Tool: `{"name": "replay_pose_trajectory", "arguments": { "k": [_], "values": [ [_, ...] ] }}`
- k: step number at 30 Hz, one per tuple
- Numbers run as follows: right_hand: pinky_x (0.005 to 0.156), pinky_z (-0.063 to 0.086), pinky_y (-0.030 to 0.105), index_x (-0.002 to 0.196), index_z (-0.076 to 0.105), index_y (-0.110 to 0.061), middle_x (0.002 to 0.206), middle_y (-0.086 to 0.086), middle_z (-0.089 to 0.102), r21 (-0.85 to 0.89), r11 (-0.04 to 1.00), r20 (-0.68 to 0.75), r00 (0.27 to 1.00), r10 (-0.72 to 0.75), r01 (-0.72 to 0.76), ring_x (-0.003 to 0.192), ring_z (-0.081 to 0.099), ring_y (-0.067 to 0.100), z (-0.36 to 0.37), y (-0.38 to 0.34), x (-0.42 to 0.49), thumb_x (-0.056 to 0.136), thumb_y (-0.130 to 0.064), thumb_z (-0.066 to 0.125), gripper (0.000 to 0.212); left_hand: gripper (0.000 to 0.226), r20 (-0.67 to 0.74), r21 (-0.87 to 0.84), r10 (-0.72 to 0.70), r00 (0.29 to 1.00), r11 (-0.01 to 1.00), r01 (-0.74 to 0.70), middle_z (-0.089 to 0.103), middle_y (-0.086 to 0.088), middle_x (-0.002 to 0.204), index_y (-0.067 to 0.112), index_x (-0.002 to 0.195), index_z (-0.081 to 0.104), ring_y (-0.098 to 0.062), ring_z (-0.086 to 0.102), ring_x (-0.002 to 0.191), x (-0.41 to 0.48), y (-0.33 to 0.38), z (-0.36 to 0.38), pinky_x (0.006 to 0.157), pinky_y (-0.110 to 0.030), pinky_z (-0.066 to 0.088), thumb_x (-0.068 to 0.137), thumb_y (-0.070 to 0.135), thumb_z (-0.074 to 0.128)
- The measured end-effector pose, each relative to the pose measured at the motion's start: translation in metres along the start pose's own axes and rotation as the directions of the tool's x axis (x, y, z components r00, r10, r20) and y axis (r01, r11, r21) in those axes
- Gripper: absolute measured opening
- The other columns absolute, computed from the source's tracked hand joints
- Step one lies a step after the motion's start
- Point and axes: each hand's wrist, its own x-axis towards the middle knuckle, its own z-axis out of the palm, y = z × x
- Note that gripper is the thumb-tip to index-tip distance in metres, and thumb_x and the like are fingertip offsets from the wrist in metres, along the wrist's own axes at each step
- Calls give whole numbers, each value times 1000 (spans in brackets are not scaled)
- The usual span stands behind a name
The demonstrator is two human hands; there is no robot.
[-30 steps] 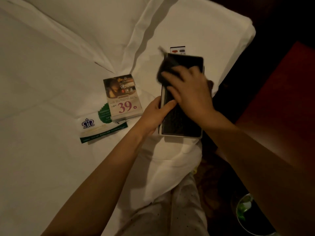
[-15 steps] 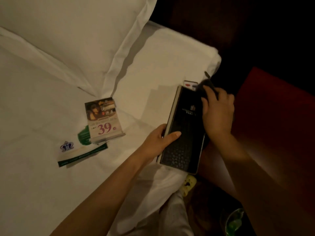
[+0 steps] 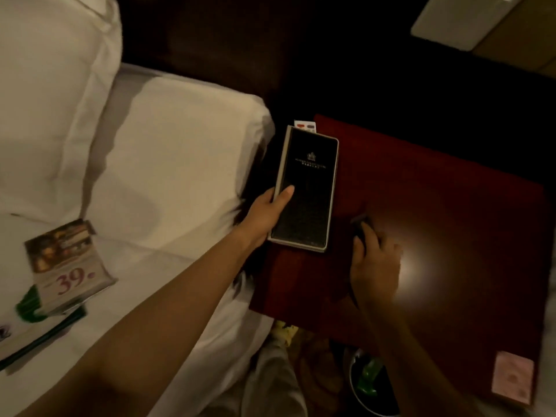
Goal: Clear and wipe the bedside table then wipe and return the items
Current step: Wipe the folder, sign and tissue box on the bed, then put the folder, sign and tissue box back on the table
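A black folder [image 3: 307, 188] with a pale spine lies at the left edge of the dark red bedside table [image 3: 451, 224]. My left hand [image 3: 266, 213] grips its left side, thumb on the cover. A small card with red and blue marks [image 3: 304, 125] pokes out from behind the folder's far end. My right hand [image 3: 374, 266] rests on the table top and holds a dark cloth [image 3: 361, 225] under its fingers. On the white bed [image 3: 168, 164] at the left lie a "39" leaflet stand [image 3: 67, 266] and a green and white card [image 3: 33, 320].
A white pillow [image 3: 51, 94] lies at the upper left. A pink card [image 3: 513, 377] sits on the table's near right corner. A round bin [image 3: 370, 383] with green rubbish stands on the floor below the table. Dark headboard behind.
The folder has gone from the bed to the left edge of the bedside table, carried by my left hand. My right hand with the cloth left the folder and dropped onto the table top.
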Motion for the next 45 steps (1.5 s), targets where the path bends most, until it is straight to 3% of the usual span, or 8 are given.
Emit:
{"name": "replay_pose_trajectory", "arguments": {
  "k": [9,13,17,25,30,37,41,45],
  "values": [
    [79,49,45,129,50,-10,115,24,56,-120,992,134,989,59,-42,94,54,38,36,23,-27,89,-30,57,46,55,-19,186,10,1000,982,-7,61,-8,125,11,133,50,-18,61,106,66,15,55,75,-15,52,88,43,56],
    [68,52,43,122,55,-10,107,22,60,-170,985,93,995,39,-23,84,58,38,41,26,-27,81,-30,66,47,53,-78,506,149,986,858,-89,60,-12,125,6,128,49,-25,56,115,78,24,58,90,-24,45,90,42,54],
    [67,52,43,123,55,-11,108,22,61,-187,982,85,996,27,-10,84,59,37,47,28,-27,80,-31,67,49,49,-80,644,295,952,745,-177,56,-17,127,4,128,47,-28,54,116,79,32,64,96,-31,44,92,37,52],
    [73,50,47,120,57,-11,110,24,60,-161,986,69,997,44,-33,89,57,40,50,19,-33,84,-33,62,43,56,-154,774,382,911,620,-129,45,-23,130,2,138,36,-34,43,123,64,21,74,102,-41,39,94,34,49],
    [92,37,54,121,53,-10,120,24,51,-12,989,-28,989,145,-146,108,47,41,39,-5,-16,91,-32,51,37,65,-222,710,258,940,704,-26,34,-23,143,5,146,19,-37,33,133,51,14,76,110,-45,31,95,34,46],
    [94,33,41,114,53,-1,115,22,53,332,935,-181,981,-69,127,108,46,36,28,-71,7,93,-16,44,27,61,-202,515,202,958,854,-71,29,-20,150,8,148,17,-32,28,139,19,10,50,115,-38,24,97,35,41],
    [95,36,40,112,55,-3,111,18,57,371,881,-28,952,-305,294,107,47,32,51,-118,-5,95,-14,44,24,48,-369,426,246,896,902,-72,43,-19,141,7,140,36,-28,41,130,-15,5,-23,108,-22,27,97,26,43],
    [92,38,42,109,59,-8,110,15,62,344,846,227,839,-495,406,104,48,32,89,-166,-25,97,-19,40,25,49,-577,429,188,795,898,99,39,-17,145,4,140,36,-29,37,134,-60,-16,-127,112,-32,27,94,16,48]
  ]
}}
